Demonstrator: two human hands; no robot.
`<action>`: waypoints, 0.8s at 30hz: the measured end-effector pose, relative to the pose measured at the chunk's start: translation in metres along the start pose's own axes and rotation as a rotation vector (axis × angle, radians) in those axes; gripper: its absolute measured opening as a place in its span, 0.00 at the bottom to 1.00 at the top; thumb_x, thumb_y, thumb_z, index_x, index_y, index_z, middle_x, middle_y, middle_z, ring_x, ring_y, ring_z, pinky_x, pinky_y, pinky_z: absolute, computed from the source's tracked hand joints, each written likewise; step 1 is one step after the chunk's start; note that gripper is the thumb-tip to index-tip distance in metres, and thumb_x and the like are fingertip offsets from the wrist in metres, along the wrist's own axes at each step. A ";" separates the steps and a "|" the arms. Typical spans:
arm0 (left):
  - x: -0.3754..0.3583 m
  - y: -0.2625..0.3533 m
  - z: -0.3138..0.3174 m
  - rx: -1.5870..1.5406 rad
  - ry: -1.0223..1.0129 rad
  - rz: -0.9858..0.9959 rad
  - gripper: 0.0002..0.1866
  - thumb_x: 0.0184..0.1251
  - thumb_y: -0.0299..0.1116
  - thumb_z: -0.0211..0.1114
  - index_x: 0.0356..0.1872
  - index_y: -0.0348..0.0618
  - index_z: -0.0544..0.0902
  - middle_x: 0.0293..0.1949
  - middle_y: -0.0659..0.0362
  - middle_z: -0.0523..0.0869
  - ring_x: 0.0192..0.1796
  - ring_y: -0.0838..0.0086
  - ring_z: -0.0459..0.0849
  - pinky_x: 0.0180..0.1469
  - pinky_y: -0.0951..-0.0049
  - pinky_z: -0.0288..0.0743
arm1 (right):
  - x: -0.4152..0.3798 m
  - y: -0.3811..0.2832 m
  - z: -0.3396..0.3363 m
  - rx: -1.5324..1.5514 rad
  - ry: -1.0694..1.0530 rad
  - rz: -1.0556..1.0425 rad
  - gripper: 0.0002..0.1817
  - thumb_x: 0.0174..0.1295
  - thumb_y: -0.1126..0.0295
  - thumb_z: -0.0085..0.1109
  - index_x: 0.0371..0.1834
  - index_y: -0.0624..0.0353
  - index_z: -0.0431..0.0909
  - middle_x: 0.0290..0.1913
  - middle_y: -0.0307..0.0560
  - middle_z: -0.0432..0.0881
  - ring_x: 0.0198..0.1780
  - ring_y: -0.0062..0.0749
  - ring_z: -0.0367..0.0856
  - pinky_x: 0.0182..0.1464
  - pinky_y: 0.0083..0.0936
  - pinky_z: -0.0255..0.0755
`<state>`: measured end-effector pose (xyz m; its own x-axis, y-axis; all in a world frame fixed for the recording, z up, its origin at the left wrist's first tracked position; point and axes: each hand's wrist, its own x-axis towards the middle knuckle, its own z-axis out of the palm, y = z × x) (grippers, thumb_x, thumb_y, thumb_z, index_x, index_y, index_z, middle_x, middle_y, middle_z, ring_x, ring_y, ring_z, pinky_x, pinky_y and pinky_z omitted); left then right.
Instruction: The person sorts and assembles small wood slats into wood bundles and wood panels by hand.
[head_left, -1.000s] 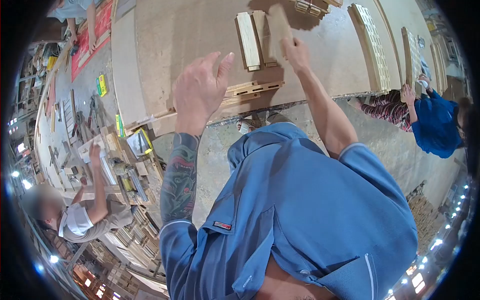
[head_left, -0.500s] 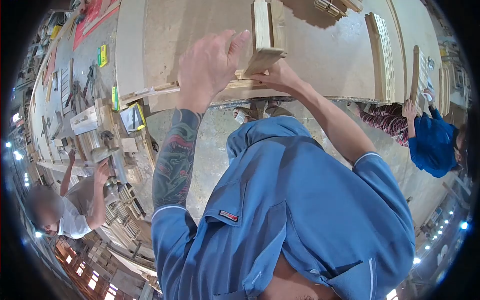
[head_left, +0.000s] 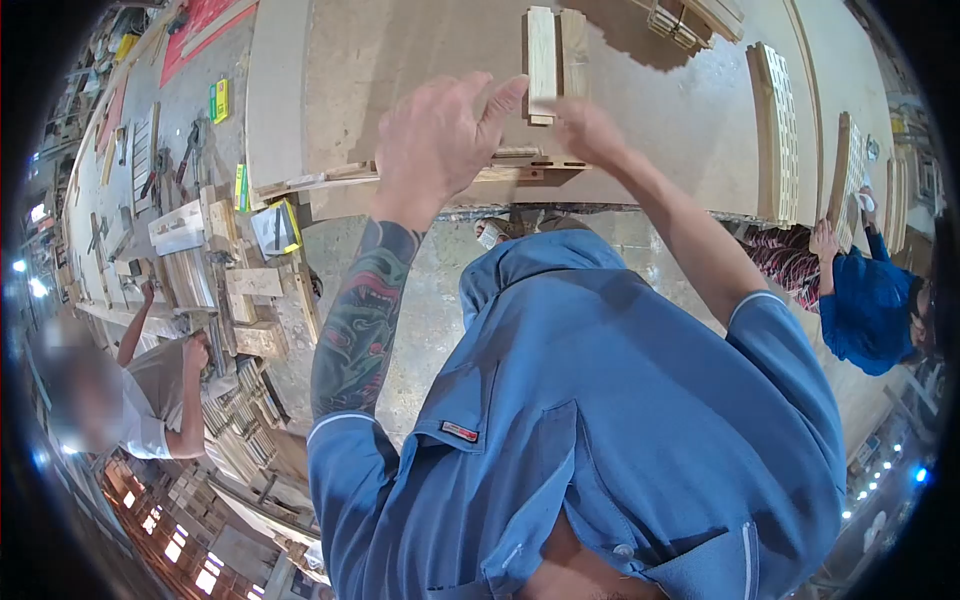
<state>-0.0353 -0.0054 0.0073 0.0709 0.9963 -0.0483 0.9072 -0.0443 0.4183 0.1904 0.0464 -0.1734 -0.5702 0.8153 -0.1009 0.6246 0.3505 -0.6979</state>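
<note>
Head view: slotted wooden strip [head_left: 520, 165] flat at near edge of surface [head_left: 400, 60], below paired blocks [head_left: 557, 62]. Left hand [head_left: 440, 140] above strip, fingers spread, holding nothing. Right hand [head_left: 590, 130] blurred; grip indeterminate. Advised: seat pieces square, fingers clear. Block formerly in right hand now gone.

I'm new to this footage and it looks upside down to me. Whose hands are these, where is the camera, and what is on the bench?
One fisheye camera sits on the worker's head and looks down, so the blue shirt fills the bottom. The left hand, on the tattooed arm, is open above the workbench edge. The right hand is blurred; whether it holds anything is unclear. Two wooden blocks lie side by side on the bench, with slotted wooden strips along its edge. Other people work nearby.
</note>
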 end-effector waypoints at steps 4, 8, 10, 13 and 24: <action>-0.001 0.001 0.001 -0.005 0.013 0.010 0.34 0.74 0.67 0.46 0.49 0.49 0.88 0.43 0.50 0.89 0.48 0.50 0.86 0.48 0.53 0.78 | 0.054 0.005 0.009 -0.259 0.161 0.094 0.26 0.63 0.63 0.58 0.67 0.49 0.76 0.66 0.53 0.78 0.67 0.50 0.74 0.63 0.43 0.73; 0.000 -0.002 0.005 -0.001 0.043 0.000 0.33 0.74 0.66 0.46 0.48 0.49 0.88 0.41 0.50 0.89 0.46 0.49 0.86 0.47 0.53 0.79 | 0.087 0.013 0.064 -0.743 0.380 0.364 0.30 0.60 0.68 0.59 0.69 0.58 0.71 0.70 0.66 0.70 0.71 0.62 0.68 0.63 0.48 0.70; -0.001 -0.002 0.005 0.008 0.050 0.003 0.33 0.74 0.66 0.47 0.48 0.49 0.88 0.41 0.50 0.89 0.45 0.49 0.86 0.46 0.53 0.79 | 0.090 -0.002 0.076 -0.781 0.427 0.369 0.31 0.59 0.69 0.59 0.68 0.61 0.71 0.69 0.70 0.69 0.70 0.65 0.67 0.63 0.50 0.70; -0.004 -0.002 0.007 -0.001 0.082 0.012 0.32 0.74 0.66 0.48 0.47 0.49 0.88 0.40 0.50 0.89 0.45 0.49 0.86 0.46 0.52 0.78 | 0.083 -0.014 0.080 -0.244 0.244 0.185 0.29 0.58 0.72 0.58 0.66 0.61 0.71 0.64 0.68 0.74 0.68 0.63 0.70 0.63 0.47 0.70; -0.003 -0.006 0.009 -0.039 0.074 0.040 0.33 0.72 0.68 0.50 0.49 0.50 0.88 0.41 0.48 0.89 0.47 0.48 0.86 0.47 0.52 0.79 | -0.037 -0.009 -0.035 0.610 0.086 0.257 0.15 0.66 0.66 0.67 0.51 0.63 0.84 0.45 0.44 0.89 0.45 0.24 0.84 0.51 0.24 0.77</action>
<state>-0.0372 -0.0093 -0.0033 0.0747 0.9966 0.0360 0.8875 -0.0829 0.4533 0.2244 0.0291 -0.1385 -0.3832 0.8806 -0.2787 0.3071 -0.1631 -0.9376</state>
